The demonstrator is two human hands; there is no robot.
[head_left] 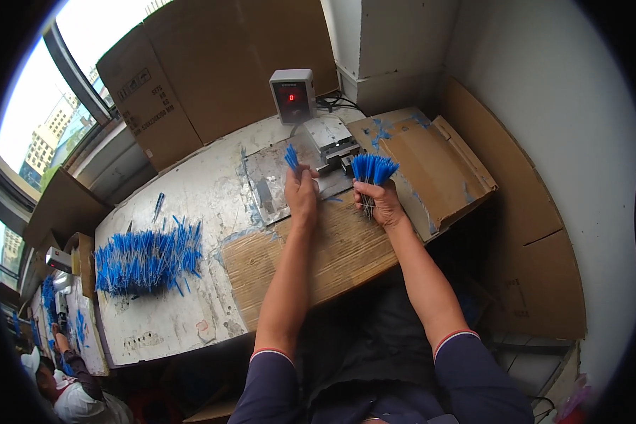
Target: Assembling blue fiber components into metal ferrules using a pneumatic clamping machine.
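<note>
My right hand (pixel 381 201) is closed round a thick bundle of thin metal wires with blue sleeves (pixel 374 168). The blue ends point up and away, and bare wire ends stick out below my fingers. A smaller bunch of blue-sleeved wires (pixel 291 157) stands up from my closed left hand (pixel 302 193); how many it holds is hidden by the fingers. Both hands are just in front of a small metal bench machine (pixel 329 137), the right one close to its dark working end. The machine sits on a worn metal plate (pixel 265 185).
A large heap of blue-sleeved wires (pixel 148 258) lies on the white table (pixel 162 332) at left, near a blue pen-like tool (pixel 159 205). Behind the machine stands a display box (pixel 292 95). Cardboard (pixel 311 258) covers the front edge; a carton (pixel 431 159) is right. A co-worker (pixel 71 389) sits lower left.
</note>
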